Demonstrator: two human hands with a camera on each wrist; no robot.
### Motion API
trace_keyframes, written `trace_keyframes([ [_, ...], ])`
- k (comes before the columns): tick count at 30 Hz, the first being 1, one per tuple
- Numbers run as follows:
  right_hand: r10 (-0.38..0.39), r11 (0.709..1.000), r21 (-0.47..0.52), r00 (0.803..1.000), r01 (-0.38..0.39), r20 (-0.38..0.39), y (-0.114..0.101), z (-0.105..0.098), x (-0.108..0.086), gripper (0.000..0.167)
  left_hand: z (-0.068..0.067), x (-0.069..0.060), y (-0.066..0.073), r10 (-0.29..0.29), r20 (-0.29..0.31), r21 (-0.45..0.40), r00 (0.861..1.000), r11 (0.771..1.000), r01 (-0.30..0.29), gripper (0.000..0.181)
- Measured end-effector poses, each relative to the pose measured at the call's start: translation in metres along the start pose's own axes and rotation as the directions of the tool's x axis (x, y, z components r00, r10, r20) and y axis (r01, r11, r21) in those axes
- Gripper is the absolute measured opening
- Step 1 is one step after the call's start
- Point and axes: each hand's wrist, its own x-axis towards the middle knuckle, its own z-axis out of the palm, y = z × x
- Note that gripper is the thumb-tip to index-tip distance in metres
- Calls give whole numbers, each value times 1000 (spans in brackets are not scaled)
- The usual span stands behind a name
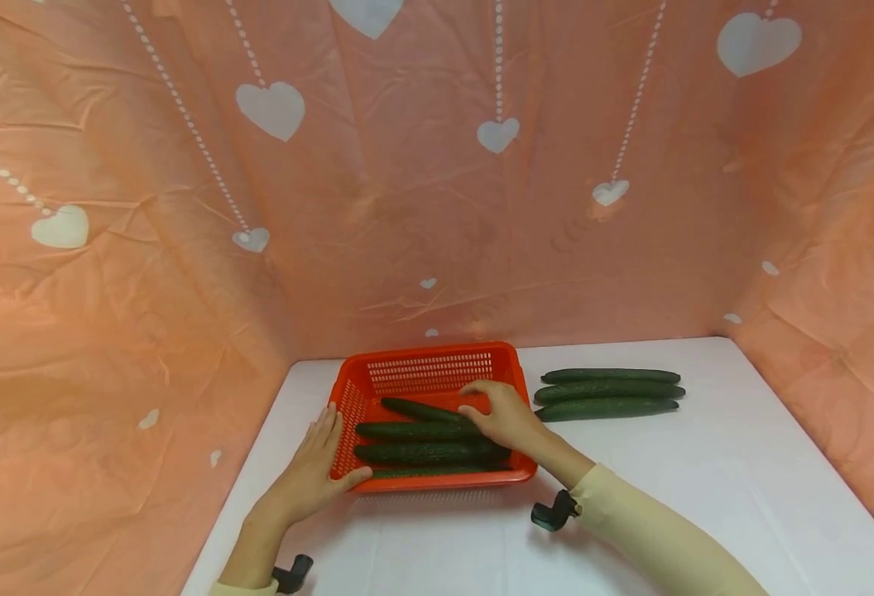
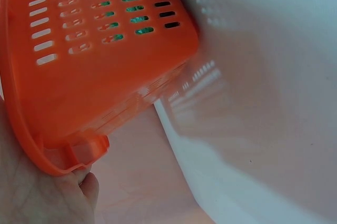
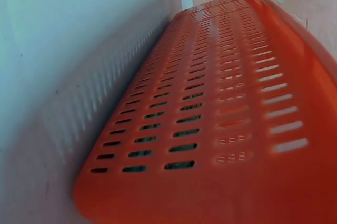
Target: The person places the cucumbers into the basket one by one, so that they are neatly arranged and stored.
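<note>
1. Basket (image 1: 444, 482): one, red plastic, rectangular, slotted walls; placed on the far left portion of the tabletop (image 1: 705, 463), close to the far edge.
2. Far cucumber (image 1: 416, 409): one, dark green, inside the basket; slanted, left end farther back, right portion hidden by the right grip.
3. Near cucumbers (image 1: 429, 453): three showing, dark green, inside the basket; side by side, roughly parallel to the near wall, nearest one partly hidden behind the near rim.
4. Loose cucumbers (image 1: 608, 391): three, dark green, on the tabletop just right of the basket; side by side, roughly in line left to right.
5. Left grip (image 1: 314, 468): bare hand, released; fingers extended along the left side of the basket, thumb spread across the near left corner. Contact with the rim visible in the left wrist view.
6. Right grip (image 1: 507, 418): bare hand, released; above the right half of the basket, over the far cucumber. Thumb and index finger apart, red plastic showing between. Cannot tell whether the hidden fingers touch any cucumber.
7. Sleeves (image 1: 653, 521): pale yellow, one per arm; left one only just in view at the bottom edge.
8. Wrist devices (image 1: 554, 511): two, black, small, one at each wrist.
9. Backdrop (image 1: 437, 207): salmon-pink sheeting, creased, behind and to both sides of the tabletop; printed with white hearts (image 1: 271, 109) and dotted lines.
10. Tabletop covering: white, with the basket's shadow and slot-shaped patches of light in both wrist views.
</note>
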Motion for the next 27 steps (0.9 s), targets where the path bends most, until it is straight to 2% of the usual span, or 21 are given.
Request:
trace_keyframes([
  [8, -8, 999, 34, 993, 13, -118, 15, -22, -9, 28, 1, 2, 1, 7, -4, 10, 1000, 1000, -7, 117],
  [14, -28, 999, 37, 989, 34, -147, 28, -48, -20, 32, 0, 2, 2, 9, -10, 1, 1000, 1000, -9, 117],
  [22, -15, 1000, -29, 982, 9, -191, 57, -80, -40, 34, 0, 2, 1, 9, -6, 9, 1000, 1000, -9, 116],
  [27, -30, 995, -96, 983, 12, -183, 76, -98, -54, 32, 0, 1, 2, 4, -2, 6, 1000, 1000, -4, 116],
])
